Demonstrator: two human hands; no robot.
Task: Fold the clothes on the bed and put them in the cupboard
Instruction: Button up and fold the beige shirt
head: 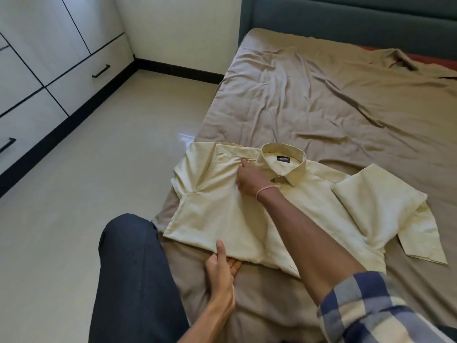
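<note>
shirt (pixel 309 206) on bed (pixel 321 95) — left hand (pixel 220 268) pinches hem, right hand (pixel 249 180) shoulder

Bed (pixel 321 100) under rumpled brown sheet (pixel 296 115); pale yellow shirt (pixel 222 219) spread across it

I see one label (pixel 283 158), a small dark tag sewn inside the collar of the pale yellow shirt (pixel 222 219). Its white lettering is too blurred for me to read.

Home bedroom. Bed (pixel 309 100) with rumpled brown sheet and padded headboard (pixel 346 18), built-in cupboard (pixel 37 58) with drawers along the wall. Glossy tiled floor (pixel 111 157), black skirting.
</note>
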